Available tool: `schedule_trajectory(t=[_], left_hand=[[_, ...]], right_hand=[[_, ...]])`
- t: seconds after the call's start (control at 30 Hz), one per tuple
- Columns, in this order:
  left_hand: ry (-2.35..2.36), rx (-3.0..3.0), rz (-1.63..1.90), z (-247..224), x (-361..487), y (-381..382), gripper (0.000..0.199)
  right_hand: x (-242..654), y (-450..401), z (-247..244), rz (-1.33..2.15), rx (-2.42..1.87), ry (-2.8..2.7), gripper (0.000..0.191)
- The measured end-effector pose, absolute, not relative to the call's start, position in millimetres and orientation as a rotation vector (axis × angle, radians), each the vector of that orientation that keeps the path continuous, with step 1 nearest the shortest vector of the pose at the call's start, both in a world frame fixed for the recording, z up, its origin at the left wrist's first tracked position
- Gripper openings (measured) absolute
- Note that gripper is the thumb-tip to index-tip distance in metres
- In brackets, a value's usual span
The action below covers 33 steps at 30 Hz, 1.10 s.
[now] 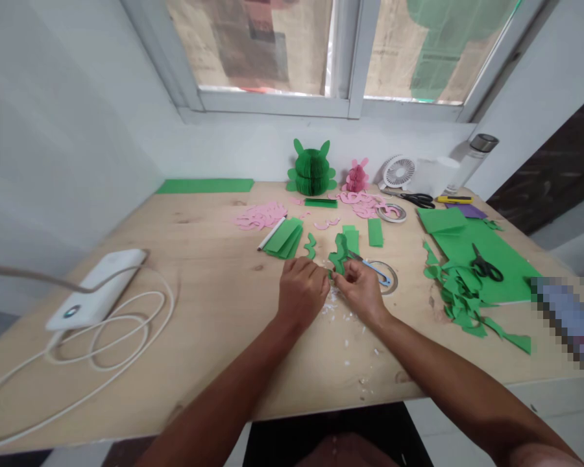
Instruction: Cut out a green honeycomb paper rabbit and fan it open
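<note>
Between my hands is a wavy green paper cutout point(339, 251). My right hand point(363, 290) pinches its lower end between thumb and fingers. My left hand point(302, 288) is closed with its fingertips against the same paper, back of the hand toward me. Just beyond the left hand lies another curly green paper piece point(311, 246). Folded green paper cards point(285, 237) rest beside a white stick-like pen point(271, 233). Beside the right hand, a blue cutter knife point(377, 272) lies over a tape roll point(394, 277). Small white paper scraps point(333, 305) are scattered below the hands.
Green paper scraps point(460, 292) and black scissors point(486, 264) lie right, by a green sheet point(506, 259). Pink cutouts point(260, 215), a green paper figure point(312, 170), a pink figure point(356, 176), a fan point(398, 172) and a bottle point(470, 165) are behind. A cabled power bank point(97, 288) lies left.
</note>
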<state>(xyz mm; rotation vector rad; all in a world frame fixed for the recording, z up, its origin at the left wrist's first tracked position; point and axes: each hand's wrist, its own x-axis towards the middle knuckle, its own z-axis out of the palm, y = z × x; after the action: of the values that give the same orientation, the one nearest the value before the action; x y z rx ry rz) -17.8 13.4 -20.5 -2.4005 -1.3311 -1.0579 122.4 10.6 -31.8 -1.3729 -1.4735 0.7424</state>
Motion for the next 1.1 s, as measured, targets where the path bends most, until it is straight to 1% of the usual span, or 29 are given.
schedule_trajectory(t=[0.1, 0.2, 0.4, 0.53, 0.6, 0.7, 0.8, 0.9, 0.93, 1.03, 1.1], left_hand=[[-1.516, -2.460, -1.177, -21, -19, 15, 0.012], [-1.778, -2.519, -1.371, -20, -21, 16, 0.011], [-2.201, -2.516, -1.664, -10, -27, 20, 0.014], [-2.226, -2.385, -1.552, -7, -33, 25, 0.017], [-2.186, -2.379, -1.493, -9, -35, 26, 0.014], [-2.109, -2.404, -1.516, -11, -37, 27, 0.019], [-2.110, -2.434, -1.513, -11, -37, 26, 0.017], [-2.126, -2.468, -1.407, -10, -37, 25, 0.025], [-2.124, -2.469, -1.390, -10, -37, 26, 0.023], [-2.112, -2.469, -1.462, -12, -38, 27, 0.010], [-2.120, -2.501, -1.527, -13, -39, 28, 0.011]], right_hand=[[124, 12, -35, 0.789, -1.362, -1.447, 0.025], [125, 13, -38, 0.885, -1.346, -1.384, 0.024], [125, 12, -34, 1.052, -1.283, -1.252, 0.024], [125, 13, -36, 1.113, -1.255, -1.188, 0.024], [125, 13, -37, 1.124, -1.246, -1.174, 0.025], [125, 13, -38, 1.138, -1.227, -1.153, 0.026], [125, 13, -36, 1.175, -1.197, -1.117, 0.027], [124, 13, -34, 1.219, -1.171, -1.073, 0.027], [124, 13, -34, 1.229, -1.166, -1.064, 0.028], [125, 12, -33, 1.240, -1.157, -1.056, 0.028], [125, 12, -33, 1.243, -1.150, -1.048, 0.029]])
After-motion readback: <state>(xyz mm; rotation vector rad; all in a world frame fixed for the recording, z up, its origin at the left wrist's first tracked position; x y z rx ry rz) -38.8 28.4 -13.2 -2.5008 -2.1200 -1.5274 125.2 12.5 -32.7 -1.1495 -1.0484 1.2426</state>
